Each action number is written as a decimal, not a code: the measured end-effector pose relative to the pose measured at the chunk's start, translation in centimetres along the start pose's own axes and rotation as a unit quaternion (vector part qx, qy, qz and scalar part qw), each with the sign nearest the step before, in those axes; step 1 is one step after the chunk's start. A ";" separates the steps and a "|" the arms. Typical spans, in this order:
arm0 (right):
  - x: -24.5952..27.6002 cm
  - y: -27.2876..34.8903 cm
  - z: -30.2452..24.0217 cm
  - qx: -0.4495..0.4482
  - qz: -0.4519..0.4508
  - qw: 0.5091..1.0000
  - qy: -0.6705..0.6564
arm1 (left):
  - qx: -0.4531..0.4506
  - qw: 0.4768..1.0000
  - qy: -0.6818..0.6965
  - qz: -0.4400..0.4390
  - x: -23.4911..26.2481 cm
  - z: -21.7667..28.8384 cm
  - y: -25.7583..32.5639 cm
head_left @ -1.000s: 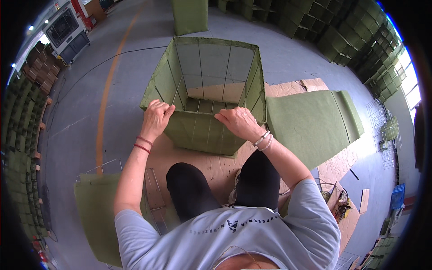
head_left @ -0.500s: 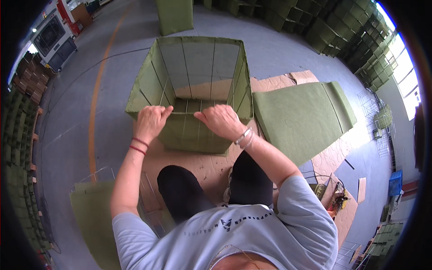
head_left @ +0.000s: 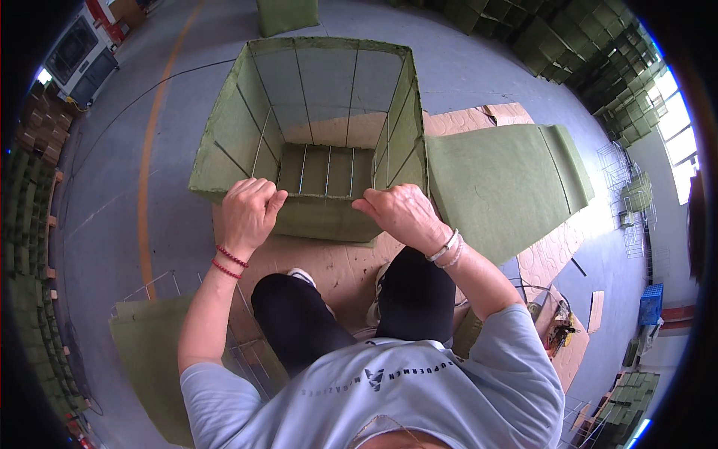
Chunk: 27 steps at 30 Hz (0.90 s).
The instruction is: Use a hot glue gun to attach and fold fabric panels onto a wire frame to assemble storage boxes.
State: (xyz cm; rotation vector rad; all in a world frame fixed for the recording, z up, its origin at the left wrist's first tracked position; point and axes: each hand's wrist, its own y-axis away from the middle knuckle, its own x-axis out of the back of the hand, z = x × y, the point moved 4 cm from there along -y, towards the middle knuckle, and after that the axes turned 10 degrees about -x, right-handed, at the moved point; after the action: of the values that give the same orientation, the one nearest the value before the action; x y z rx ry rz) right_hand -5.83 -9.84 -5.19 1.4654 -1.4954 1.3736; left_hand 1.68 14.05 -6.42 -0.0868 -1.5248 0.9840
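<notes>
A large wire-framed basket covered in green fabric (head_left: 321, 218) stands open side up between me and the far floor. Thin metal rods cross its inside walls and bottom. My left hand (head_left: 253, 213) is closed over the near rim by its left corner, thumb lying along the edge. Farther right on the same rim, my right hand (head_left: 407, 215) is closed too, its thumb pointing inward. The fingertips of both hands are hidden behind the fabric. To the right of the basket lies a flat green fabric sheet (head_left: 501, 187), folded along its far right end.
Brown cardboard (head_left: 516, 114) lies under the basket. More green fabric (head_left: 146, 359) and a wire panel (head_left: 250, 352) are at lower left. Small tools (head_left: 561, 329) sit at lower right, with a blue crate (head_left: 651, 303) beyond. Another green box (head_left: 288, 16) stands ahead.
My right hand has slid right along the rim, so the hands are farther apart. The basket's opening now faces me more, showing more of the rods at its bottom.
</notes>
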 end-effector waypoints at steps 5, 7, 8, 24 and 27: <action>0.1 -2.2 0.5 -0.042 -0.076 0.996 -0.034 | 0.046 0.995 0.015 -0.088 -0.8 -1.3 -2.0; 0.6 -2.8 0.3 -0.027 -0.065 0.995 -0.070 | 0.104 0.973 -0.002 -0.208 -1.0 -1.8 -1.9; 0.4 -3.1 0.3 -0.042 -0.107 0.993 -0.021 | 0.131 0.954 -0.010 -0.271 -0.8 -1.6 -2.4; -3.0 -3.6 -2.8 0.040 0.103 0.988 -0.105 | -0.014 1.000 0.026 0.008 -4.0 2.6 -3.2; -3.4 -3.0 -3.1 0.010 0.097 0.992 -0.081 | -0.035 0.999 0.037 -0.006 -3.9 2.8 -3.6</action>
State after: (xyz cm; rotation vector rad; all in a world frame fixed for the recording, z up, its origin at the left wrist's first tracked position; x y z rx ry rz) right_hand -3.04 -5.42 -6.84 1.5072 -1.7717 1.4114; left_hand 1.93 8.11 -6.92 -0.1623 -1.4898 0.9095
